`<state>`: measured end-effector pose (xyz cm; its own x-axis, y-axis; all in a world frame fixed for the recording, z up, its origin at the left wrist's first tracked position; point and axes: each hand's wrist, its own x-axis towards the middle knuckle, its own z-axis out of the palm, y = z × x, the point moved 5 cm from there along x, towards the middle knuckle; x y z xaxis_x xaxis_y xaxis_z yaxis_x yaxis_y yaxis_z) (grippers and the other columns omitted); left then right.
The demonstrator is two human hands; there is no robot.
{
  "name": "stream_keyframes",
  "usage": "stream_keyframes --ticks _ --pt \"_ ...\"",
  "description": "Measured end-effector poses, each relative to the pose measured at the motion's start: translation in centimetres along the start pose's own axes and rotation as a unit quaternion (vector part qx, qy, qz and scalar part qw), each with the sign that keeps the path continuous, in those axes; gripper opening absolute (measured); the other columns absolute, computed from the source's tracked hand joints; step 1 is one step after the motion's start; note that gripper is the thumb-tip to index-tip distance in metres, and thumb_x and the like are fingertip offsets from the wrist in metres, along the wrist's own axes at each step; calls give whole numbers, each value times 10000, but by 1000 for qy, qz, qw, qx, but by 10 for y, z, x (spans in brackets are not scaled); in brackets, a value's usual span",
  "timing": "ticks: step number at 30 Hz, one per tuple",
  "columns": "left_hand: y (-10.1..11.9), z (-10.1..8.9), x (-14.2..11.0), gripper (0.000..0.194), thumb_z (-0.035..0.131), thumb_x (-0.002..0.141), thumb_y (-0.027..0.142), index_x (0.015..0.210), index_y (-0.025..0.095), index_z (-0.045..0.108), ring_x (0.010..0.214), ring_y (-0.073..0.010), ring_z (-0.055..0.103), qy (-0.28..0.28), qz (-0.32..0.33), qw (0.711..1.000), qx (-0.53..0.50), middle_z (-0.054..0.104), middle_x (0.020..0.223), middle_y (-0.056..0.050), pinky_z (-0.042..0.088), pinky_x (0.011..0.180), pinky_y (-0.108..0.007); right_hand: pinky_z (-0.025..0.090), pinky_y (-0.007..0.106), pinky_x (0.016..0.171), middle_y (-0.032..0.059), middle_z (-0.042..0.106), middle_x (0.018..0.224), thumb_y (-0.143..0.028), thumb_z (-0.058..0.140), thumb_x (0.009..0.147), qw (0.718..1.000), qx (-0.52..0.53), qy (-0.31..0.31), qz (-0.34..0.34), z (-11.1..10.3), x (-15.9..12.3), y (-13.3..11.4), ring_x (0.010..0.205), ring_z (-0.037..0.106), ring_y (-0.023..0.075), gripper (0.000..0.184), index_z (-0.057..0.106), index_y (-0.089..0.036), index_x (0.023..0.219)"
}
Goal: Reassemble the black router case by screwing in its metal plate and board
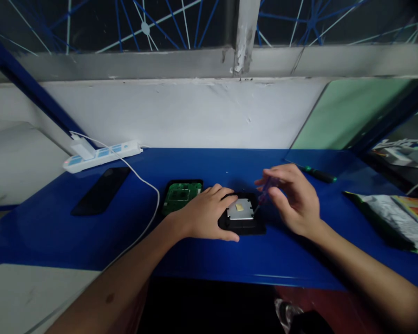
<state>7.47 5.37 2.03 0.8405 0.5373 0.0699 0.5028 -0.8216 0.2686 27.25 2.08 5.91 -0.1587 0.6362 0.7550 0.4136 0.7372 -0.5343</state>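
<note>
On the blue bench lies a small opened black device (243, 226) with a silver metal plate (240, 209) on top. My left hand (207, 212) rests on its left side, fingers curled around its edge, holding it down. My right hand (290, 197) pinches a thin screwdriver with a purple handle (264, 191), its tip angled down at the plate's right edge. Just left of my left hand lies a black shell holding a green circuit board (180, 194).
A white power strip (101, 155) with a plug and white cable (144, 183) sits at the back left, a black phone (101, 190) in front of it. A green-handled screwdriver (316, 174) lies at the back right. A crumpled foil packet (395, 214) lies at the right.
</note>
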Motion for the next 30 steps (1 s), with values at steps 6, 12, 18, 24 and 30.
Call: stream_keyframes --ticks 6,12,18,24,30 --pt "5 3 -6 939 621 823 702 1523 133 358 1385 -374 413 12 -7 999 34 443 1537 -166 343 1151 -528 599 409 807 66 672 1116 -133 501 972 1000 -11 -7 -3 1 3 -5 916 716 189 429 566 -287 1367" --pt "8 4 -13 963 585 833 723 1530 107 337 1440 -393 375 26 -19 998 60 406 1563 -191 291 1192 -541 594 333 652 42 613 963 -187 711 864 999 -25 30 -20 0 4 -1 780 637 161 325 653 -258 1175" --pt "2 3 -15 979 602 804 754 1520 131 360 1399 -364 436 53 -25 997 44 489 1506 -171 296 1196 -532 615 380 754 82 662 1116 -231 519 982 1000 9 -18 22 3 2 1 881 728 186 330 591 -246 1304" --pt "0 4 -16 935 608 801 743 1507 166 401 1380 -389 446 61 -24 997 42 508 1485 -167 357 1145 -572 622 395 826 68 722 1201 -192 461 1003 999 -16 -16 40 3 2 0 896 759 176 410 533 -272 1399" --pt "1 4 -16 937 606 811 734 1507 142 396 1386 -385 431 54 -26 998 36 476 1512 -173 354 1151 -556 611 341 693 33 670 961 -180 662 901 999 -46 23 9 -1 3 1 794 682 161 406 623 -276 1293"
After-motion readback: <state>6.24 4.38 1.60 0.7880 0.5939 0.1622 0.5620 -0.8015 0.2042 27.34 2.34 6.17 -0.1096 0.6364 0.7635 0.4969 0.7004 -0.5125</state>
